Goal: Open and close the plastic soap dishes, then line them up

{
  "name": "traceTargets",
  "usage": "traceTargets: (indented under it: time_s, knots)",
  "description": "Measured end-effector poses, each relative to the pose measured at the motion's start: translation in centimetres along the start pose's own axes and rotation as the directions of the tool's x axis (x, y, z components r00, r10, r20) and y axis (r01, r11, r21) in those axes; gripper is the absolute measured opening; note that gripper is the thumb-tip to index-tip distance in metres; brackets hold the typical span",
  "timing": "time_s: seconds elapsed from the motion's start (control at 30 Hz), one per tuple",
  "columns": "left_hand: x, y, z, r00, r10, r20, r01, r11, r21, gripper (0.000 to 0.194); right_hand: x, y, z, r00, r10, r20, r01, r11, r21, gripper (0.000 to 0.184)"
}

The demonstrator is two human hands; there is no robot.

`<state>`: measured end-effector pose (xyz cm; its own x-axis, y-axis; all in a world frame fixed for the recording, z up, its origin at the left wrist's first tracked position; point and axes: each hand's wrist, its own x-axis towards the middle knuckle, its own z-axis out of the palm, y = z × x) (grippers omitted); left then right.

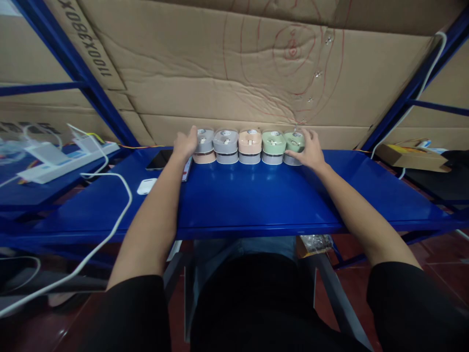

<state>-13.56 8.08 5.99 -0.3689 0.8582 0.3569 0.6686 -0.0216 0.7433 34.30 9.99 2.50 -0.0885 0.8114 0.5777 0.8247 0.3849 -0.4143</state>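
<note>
Bracketing both ends, twelve o'clock

Five two-high stacks of rounded plastic containers with clear lids stand side by side at twelve o'clock on the blue metal table, before a brown cardboard sheet. Upper tiers read, left to right, grey, grey, peach, green, green (the leftmost lower one is peach). The left hand touches the outer side of the leftmost stack; its finger opening and hold cannot be told. The right hand has thumb and fingers spread open around the rightmost stack, touching it. Toward nine o'clock lie a dark phone, a white rounded case and, farther out, a white power strip.
</note>
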Motion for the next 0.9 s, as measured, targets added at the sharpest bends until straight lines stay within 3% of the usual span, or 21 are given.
traceTargets:
  time_s: [0.1,0.17,0.27,0.37,0.5,0.63,0.7,0.77,0.83,0.9]
  knots:
    - [-0.6,1.0,0.0,0.988,-0.102,-0.115,0.103,0.995,-0.002,0.092,-0.3,-0.7,0.1,0.999,0.025,0.035,-0.023,0.999,-0.04,0.109]
    - [-1.2,1.8,0.0,0.972,-0.077,-0.221,0.085,0.996,0.024,0.076,-0.4,-0.8,0.1,0.998,0.054,0.028,-0.053,0.998,-0.041,0.099]
    - [-2.6,3.1,0.0,0.941,0.088,-0.328,-0.065,0.995,0.082,0.052,-0.3,-0.5,-0.1,0.995,0.093,-0.026,-0.094,0.995,-0.024,0.09]
    - [-4.2,4.6,0.4,0.903,0.28,-0.326,-0.258,0.96,0.109,0.037,0.0,-0.1,-0.6,0.988,0.11,-0.107,-0.108,0.994,0.019,0.083]
    - [-7.6,6.8,2.1,0.861,0.489,-0.139,-0.488,0.872,0.049,0.036,0.2,-0.4,-3.0,0.968,0.114,-0.226,-0.094,0.991,0.098,0.081]
    - [-11.6,7.9,4.3,0.713,0.689,0.129,-0.675,0.724,-0.138,0.043,-1.0,-2.9,-6.4,0.973,0.083,-0.214,-0.027,0.967,0.254,0.076]
    - [-12.9,7.8,5.2,0.676,0.699,0.232,-0.645,0.714,-0.272,0.064,-2.1,-4.8,-7.2,0.994,0.021,-0.106,0.018,0.934,0.357,0.076]
    - [-13.2,7.2,6.0,0.675,0.664,0.321,-0.539,0.741,-0.401,0.093,-3.1,-6.6,-7.1,0.996,-0.086,0.022,0.067,0.889,0.453,0.078]
    - [-12.8,6.5,6.6,0.675,0.631,0.383,-0.423,0.756,-0.5,0.113,-4.1,-8.0,-6.0,0.967,-0.207,0.148,0.098,0.84,0.534,0.078]
    - [-12.2,5.7,6.9,0.665,0.61,0.431,-0.348,0.763,-0.544,0.122,-4.7,-8.9,-4.4,0.911,-0.312,0.268,0.104,0.805,0.584,0.077]
